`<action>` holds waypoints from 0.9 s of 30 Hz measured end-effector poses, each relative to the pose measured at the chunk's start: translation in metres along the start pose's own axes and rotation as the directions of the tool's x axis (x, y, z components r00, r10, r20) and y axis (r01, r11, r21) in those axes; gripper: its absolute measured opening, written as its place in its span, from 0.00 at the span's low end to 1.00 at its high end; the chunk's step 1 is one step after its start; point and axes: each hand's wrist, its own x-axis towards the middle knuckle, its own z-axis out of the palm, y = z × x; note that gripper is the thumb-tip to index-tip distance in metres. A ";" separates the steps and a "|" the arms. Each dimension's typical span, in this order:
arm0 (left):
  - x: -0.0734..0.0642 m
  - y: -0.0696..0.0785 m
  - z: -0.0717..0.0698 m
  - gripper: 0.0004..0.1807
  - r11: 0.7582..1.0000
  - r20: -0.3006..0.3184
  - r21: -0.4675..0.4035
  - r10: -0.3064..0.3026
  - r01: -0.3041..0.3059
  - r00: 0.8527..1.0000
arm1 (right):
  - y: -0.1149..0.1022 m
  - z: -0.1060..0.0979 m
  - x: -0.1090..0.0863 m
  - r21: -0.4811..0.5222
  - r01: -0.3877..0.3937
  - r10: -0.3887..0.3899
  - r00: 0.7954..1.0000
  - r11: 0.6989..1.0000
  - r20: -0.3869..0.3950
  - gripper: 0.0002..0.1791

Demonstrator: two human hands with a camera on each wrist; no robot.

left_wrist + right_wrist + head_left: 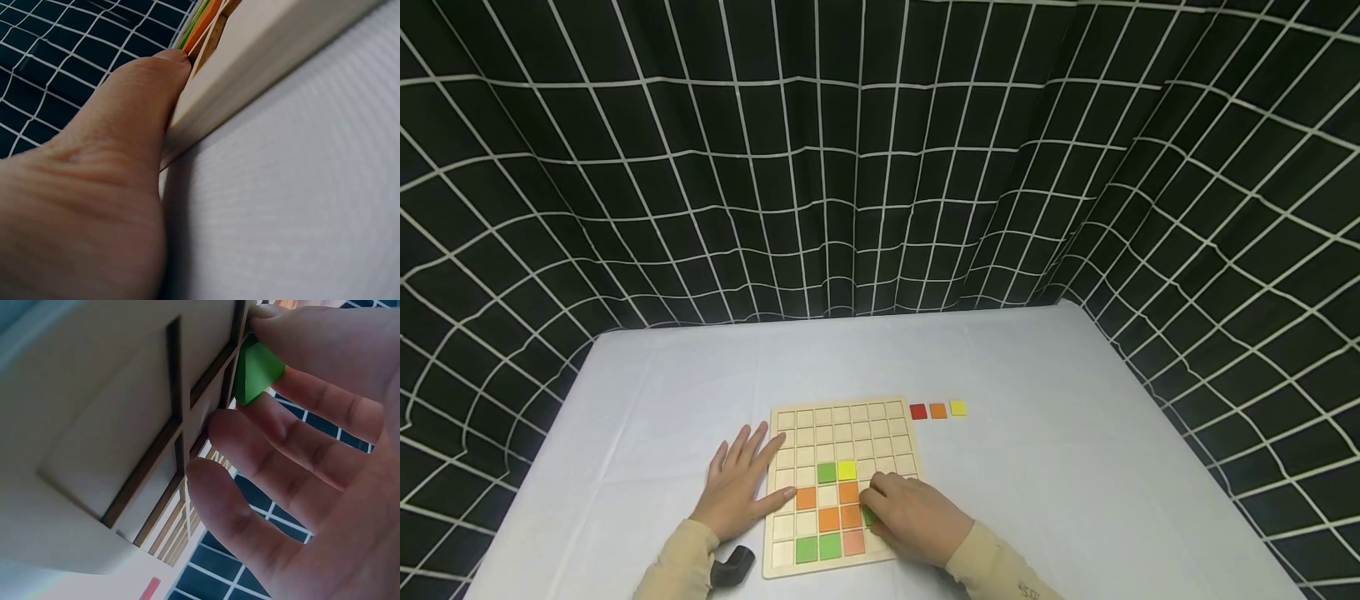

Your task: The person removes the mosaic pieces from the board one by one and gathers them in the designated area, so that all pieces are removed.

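Note:
A wooden grid board [805, 435] lies on the table, its square cells partly filled with coloured tiles. Over its lower right part, my right hand [917, 517] pinches a green tile [259, 369], tilted in its cell. The other fingertips rest at the board's surface. My left hand [733, 483] lies spread at the left edge, its thumb [134, 94] on the rim beside an orange tile [806, 498]. Among the tiles set in are a yellow one [847, 470], a pink one [853, 542], and several green and orange ones.
Past the board's upper right corner, a red tile [918, 412], an orange tile [937, 410] and a yellow tile [958, 407] lie in a row on the white cloth [1037, 450]. A dark grid curtain [835, 183] surrounds the table's back and sides.

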 end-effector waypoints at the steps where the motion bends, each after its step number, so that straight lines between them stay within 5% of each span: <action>1: 0.000 0.000 0.000 0.46 1.000 0.001 0.000 0.000 0.000 1.000 | 0.000 0.000 0.000 0.000 0.000 0.000 1.000 1.000 0.003 0.15; 21: -0.001 -0.002 0.003 0.46 1.000 0.003 -0.011 0.001 -0.001 1.000 | 0.015 -0.010 -0.001 0.018 -0.078 0.077 0.997 0.997 0.030 0.19; 27: 0.000 -0.001 0.003 0.46 1.000 -0.004 -0.015 0.005 -0.005 1.000 | 0.026 -0.012 -0.003 0.033 -0.089 0.089 0.996 0.996 -0.021 0.15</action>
